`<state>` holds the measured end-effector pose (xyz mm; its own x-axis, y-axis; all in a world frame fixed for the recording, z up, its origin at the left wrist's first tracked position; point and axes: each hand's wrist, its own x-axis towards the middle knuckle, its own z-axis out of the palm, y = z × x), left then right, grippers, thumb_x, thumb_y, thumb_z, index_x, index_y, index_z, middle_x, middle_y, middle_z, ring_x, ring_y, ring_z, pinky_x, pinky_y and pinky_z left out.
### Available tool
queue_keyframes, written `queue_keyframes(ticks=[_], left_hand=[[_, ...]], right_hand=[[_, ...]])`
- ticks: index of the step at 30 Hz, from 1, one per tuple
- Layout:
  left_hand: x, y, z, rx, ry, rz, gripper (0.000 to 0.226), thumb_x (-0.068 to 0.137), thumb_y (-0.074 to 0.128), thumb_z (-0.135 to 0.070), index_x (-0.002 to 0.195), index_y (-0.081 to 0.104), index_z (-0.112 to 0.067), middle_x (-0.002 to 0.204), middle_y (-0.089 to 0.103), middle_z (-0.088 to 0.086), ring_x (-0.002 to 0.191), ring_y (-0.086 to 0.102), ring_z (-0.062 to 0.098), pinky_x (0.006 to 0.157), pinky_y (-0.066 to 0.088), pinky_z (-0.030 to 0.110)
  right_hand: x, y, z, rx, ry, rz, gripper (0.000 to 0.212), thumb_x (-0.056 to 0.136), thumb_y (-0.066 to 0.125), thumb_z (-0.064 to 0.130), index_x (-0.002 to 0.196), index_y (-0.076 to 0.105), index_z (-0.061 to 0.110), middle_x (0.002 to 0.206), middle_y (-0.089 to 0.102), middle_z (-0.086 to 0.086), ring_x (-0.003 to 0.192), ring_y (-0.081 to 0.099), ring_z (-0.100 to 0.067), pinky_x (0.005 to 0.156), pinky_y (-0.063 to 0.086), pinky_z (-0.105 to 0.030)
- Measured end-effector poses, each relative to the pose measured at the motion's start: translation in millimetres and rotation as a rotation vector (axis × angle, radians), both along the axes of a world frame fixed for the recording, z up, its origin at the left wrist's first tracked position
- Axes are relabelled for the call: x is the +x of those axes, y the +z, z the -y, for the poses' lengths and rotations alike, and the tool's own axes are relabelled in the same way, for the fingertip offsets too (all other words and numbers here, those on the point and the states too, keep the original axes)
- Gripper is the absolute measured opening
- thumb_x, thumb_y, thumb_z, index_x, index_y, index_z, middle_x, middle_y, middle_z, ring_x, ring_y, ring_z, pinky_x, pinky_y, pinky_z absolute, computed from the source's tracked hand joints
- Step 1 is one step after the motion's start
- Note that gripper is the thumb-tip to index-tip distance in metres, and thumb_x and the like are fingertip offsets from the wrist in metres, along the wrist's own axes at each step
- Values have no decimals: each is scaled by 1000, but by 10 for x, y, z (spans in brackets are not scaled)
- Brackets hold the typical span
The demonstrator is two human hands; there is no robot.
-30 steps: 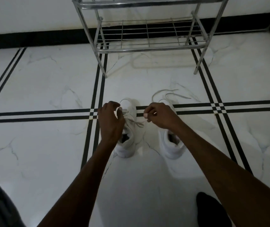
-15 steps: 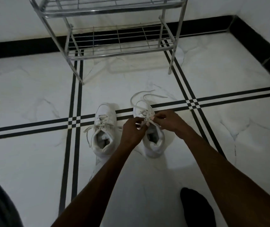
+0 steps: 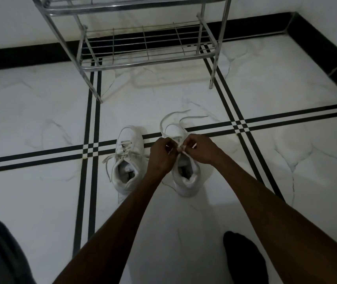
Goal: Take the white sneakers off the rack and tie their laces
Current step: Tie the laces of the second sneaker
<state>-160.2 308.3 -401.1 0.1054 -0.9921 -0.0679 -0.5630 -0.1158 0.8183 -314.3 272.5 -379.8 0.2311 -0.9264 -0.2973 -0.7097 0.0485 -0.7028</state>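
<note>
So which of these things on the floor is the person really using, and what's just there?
In use: right sneaker, its laces, left hand, right hand, left sneaker beside it.

Just there: metal shoe rack, dark sock, tiled floor.

A white marble-patterned floor [image 3: 40, 201] crossed by paired black stripes carries two white sneakers, the left sneaker [image 3: 127, 158] just beside the right sneaker [image 3: 187, 177]. A metal rack [image 3: 143, 50] stands beyond them, and a black-socked foot [image 3: 243, 261] rests nearer.
</note>
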Motion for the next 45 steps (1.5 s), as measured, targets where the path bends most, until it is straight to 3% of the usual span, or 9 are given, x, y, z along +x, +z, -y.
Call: queue_keyframes(ticks=[6, 10, 17, 21, 26, 31, 36, 40, 45], left_hand=[[52, -45, -112, -79, 40, 76, 4, 92, 59, -9, 90, 62, -9, 89, 69, 7, 85, 65, 24, 76, 55, 49], [75, 13, -135, -48, 37, 108, 3, 95, 55, -11, 92, 57, -11, 87, 71, 8, 80, 65, 26, 72, 53, 47], [35, 37, -203, -26, 81, 156, 3, 96, 54, -12, 96, 51, -11, 84, 63, 4, 76, 57, 22, 64, 37, 33], [23, 2, -214, 45, 93, 10, 6, 94, 57, -12, 93, 54, -7, 91, 64, 9, 84, 60, 26, 73, 47, 43], [76, 144, -69, 285, 60, -369, 21, 94, 63, -28, 94, 69, -7, 94, 70, 10, 90, 65, 25, 85, 54, 39], [239, 384, 13, 37, 74, -464, 25, 96, 64, -32, 93, 75, -10, 93, 77, 12, 95, 74, 28, 90, 59, 48], [291, 475, 60, -114, -36, -274, 26, 97, 62, -35, 91, 77, -14, 85, 77, 4, 85, 74, 21, 82, 59, 46], [246, 394, 5, -29, -103, -256, 43, 105, 44, -42, 88, 68, -11, 77, 70, 0, 75, 67, 9, 73, 53, 32], [182, 267, -14, 80, -38, -374, 42, 104, 44, -41, 99, 67, -6, 95, 75, 9, 94, 72, 19, 91, 55, 39]], right_hand=[[84, 42, -75, 183, -23, 195, 10, 98, 53, 17, 104, 58, 11, 106, 64, -18, 85, 58, -22, 71, 49, -38], [130, -42, -141, 269, -142, 332, 21, 101, 44, 17, 91, 55, 32, 96, 62, -10, 77, 56, -17, 62, 48, -30], [196, -79, -156, 290, -206, 384, 16, 101, 46, 24, 89, 54, 31, 91, 60, -2, 76, 53, -14, 64, 47, -29], [172, -109, -144, 262, -232, 374, 7, 98, 52, 25, 99, 58, 23, 101, 64, -2, 87, 57, -15, 73, 49, -30], [167, -14, -117, 189, -263, 430, 26, 92, 67, 25, 115, 69, 12, 112, 73, -7, 106, 67, -19, 95, 55, -35], [142, 192, -71, 142, -134, 498, 13, 91, 68, 22, 100, 76, 19, 101, 77, -6, 100, 72, -18, 89, 56, -29], [105, 409, 28, 260, 227, 339, 20, 89, 71, 30, 105, 76, 19, 97, 77, -1, 98, 71, -16, 88, 54, -28], [108, 507, 80, 162, 276, 262, 21, 88, 69, 43, 89, 79, 25, 87, 76, 1, 90, 70, -16, 83, 54, -36], [27, 490, 177, -45, 309, 99, 18, 79, 80, 28, 69, 71, 17, 66, 66, 7, 60, 65, -7, 63, 49, -24]])
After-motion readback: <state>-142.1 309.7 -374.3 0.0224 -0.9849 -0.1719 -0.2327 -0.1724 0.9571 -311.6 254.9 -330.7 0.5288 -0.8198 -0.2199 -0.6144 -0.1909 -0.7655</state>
